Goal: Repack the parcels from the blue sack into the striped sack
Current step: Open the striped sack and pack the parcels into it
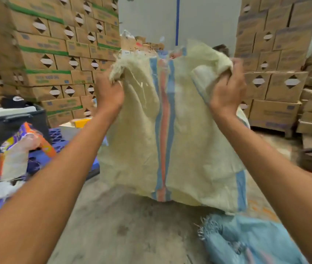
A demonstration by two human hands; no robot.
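A pale yellow woven striped sack (136, 141) with blue and orange stripes stands upright on the concrete floor in front of me. My left hand (109, 92) grips its frayed top left corner. My right hand (227, 90) is closed on the bunched top right corner. Both hands hold the sack's mouth up at chest height. The light blue sack (254, 241) lies crumpled on the floor at the lower right, its frayed edge toward the striped sack. No parcels show; the inside of either sack is hidden.
Tall stacks of cardboard boxes (56, 54) rise on the left and more cardboard boxes (273, 54) on the right. A blue plastic pallet (60, 141) at the left carries bags, a black crate (14, 121) and loose packaging. Grey concrete floor (124, 225) lies between.
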